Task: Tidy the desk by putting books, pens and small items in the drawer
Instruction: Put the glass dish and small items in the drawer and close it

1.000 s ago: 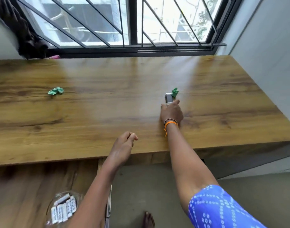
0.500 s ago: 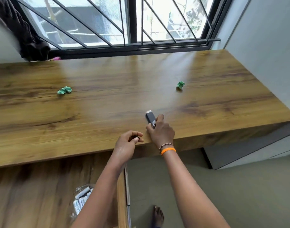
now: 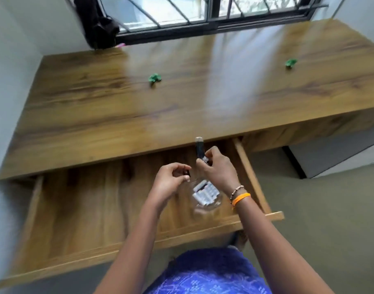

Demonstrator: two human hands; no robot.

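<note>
Wooden desk [image 3: 118,115] under a barred window, drawer [image 3: 80,211] pulled wide so small stuff can drop in. I've got my right hand [image 3: 218,172] clamped round a dark stick-like gadget [image 3: 199,149] over the drawer, above a clear dish [image 3: 206,197] w/ white pieces. Left hand [image 3: 171,181] pinches a tiny dark bit [image 3: 186,173]. Two green scraps [image 3: 154,78] on the desktop.

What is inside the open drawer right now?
A clear container of small white cylinders sits near the drawer's right side. Both hands hover over it, the right hand holding a dark device. The hands and arms cover part of the floor; the rest looks bare.
</note>
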